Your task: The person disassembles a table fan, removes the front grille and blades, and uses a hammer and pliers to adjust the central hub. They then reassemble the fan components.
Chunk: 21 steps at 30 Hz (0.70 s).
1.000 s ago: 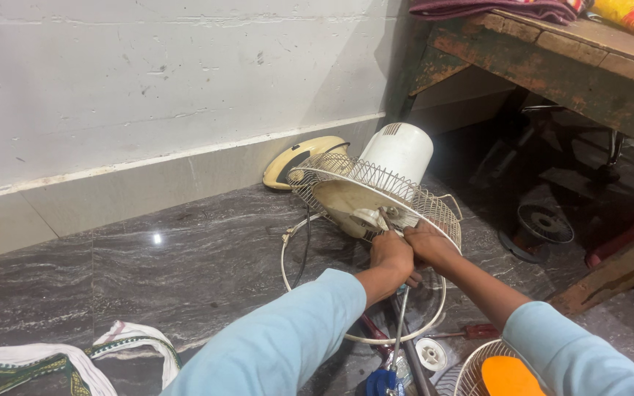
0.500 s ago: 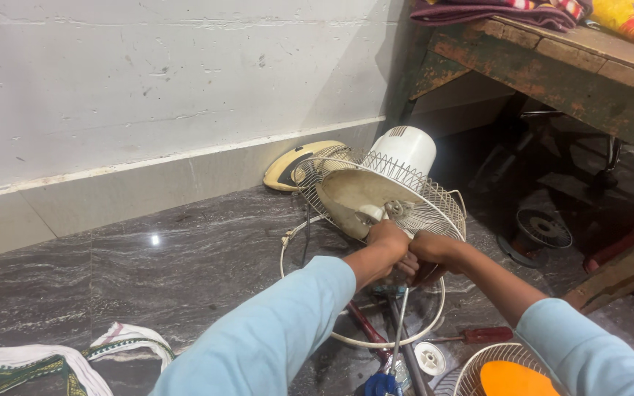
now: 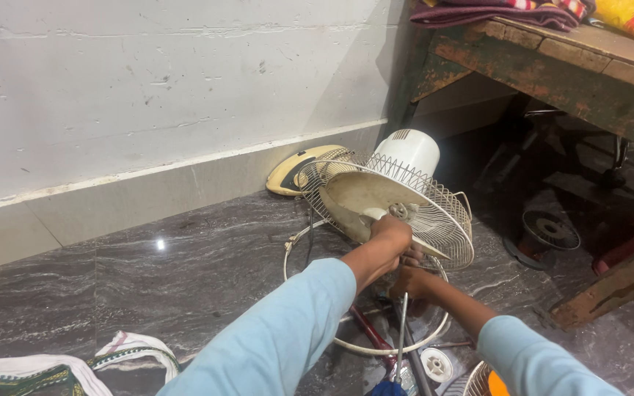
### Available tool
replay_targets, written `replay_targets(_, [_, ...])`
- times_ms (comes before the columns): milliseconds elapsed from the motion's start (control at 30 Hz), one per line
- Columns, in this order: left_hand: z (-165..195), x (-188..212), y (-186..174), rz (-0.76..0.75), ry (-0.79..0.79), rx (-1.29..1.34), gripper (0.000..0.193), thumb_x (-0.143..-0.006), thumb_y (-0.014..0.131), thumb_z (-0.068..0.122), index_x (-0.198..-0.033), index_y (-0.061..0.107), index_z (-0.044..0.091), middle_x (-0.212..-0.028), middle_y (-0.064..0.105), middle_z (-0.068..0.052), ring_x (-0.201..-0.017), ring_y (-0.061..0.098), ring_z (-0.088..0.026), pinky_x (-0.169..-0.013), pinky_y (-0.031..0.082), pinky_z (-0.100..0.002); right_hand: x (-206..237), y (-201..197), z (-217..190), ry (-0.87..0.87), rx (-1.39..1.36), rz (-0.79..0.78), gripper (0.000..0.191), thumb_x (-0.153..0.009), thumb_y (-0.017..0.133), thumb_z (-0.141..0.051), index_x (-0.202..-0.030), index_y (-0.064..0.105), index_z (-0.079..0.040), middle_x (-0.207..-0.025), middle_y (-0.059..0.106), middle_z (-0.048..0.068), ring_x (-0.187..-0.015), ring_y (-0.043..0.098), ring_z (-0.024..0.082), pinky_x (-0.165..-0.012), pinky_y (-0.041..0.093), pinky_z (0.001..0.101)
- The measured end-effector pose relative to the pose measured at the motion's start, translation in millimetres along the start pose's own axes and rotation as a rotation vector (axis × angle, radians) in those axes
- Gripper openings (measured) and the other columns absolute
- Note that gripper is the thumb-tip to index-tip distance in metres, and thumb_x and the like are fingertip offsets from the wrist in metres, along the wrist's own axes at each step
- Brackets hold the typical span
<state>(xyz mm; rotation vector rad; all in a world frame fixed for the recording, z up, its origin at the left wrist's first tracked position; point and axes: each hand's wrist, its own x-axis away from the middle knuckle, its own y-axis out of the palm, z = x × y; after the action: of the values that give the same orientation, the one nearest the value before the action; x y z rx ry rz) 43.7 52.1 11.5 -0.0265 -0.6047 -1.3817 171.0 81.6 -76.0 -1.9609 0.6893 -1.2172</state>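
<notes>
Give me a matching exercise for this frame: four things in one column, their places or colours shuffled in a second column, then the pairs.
Things:
1. Motor housing
2. Cloth
3. Left hand
4. Bench

Descriptions:
A. Striped, lying on the floor at lower left
B. Worn wood, upper right
C. White, behind the wire grille
D. At the fan hub

Pairs: 1-C, 2-A, 3-D, 4-B

It looked like a home repair corner: a dismantled fan lay on the marble floor beside a worn wooden counter and plain whitewashed wall
</notes>
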Motion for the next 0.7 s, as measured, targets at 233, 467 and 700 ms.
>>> replay_targets(233, [5.9,-9.6,4.1,0.050,-0.025,0.039,0.030,-0.106,0.033,0.016,-0.113,0.052,-0.007,-0.074,0.064,-0.019,-0.050,0.061,-0.026,-0.043,0.052,-0.041,40.3,39.7,-23.3,0.134,0.162,-0.021,0.061,-0.077,0.082,-0.043,-0.118,0.071,0.000,-0.107,0.077,0.024,-0.085,0.076,0.032,-0.073,0.062,0.0376])
replay_targets(467, [-12.4,-3.5,-1.9,0.044,-0.027,0.017,0.033,-0.106,0.036,0.015,-0.102,0.057,-0.010,-0.069,0.065,-0.018,-0.048,0.061,-0.025,-0.041,0.050,-0.039,13.6,96.1,12.3,0.070,0.225,0.116,0.055,-0.080,0.078,-0.031,-0.122,0.062,0.000,-0.114,0.070,0.025,-0.108,0.072,0.036,-0.089,0.061,0.0417])
replay_targets(700, [-5.3,22.0,-1.3,0.133,-0.081,-0.028,0.031,-0.105,0.041,0.014,-0.099,0.061,-0.010,-0.068,0.067,-0.019,-0.047,0.063,-0.025,-0.039,0.046,-0.037,9.6,96.0,21.1,0.150,0.141,0.205,0.053,-0.081,0.074,-0.047,-0.110,0.072,-0.002,-0.108,0.074,0.021,-0.103,0.075,0.032,-0.088,0.061,0.0387])
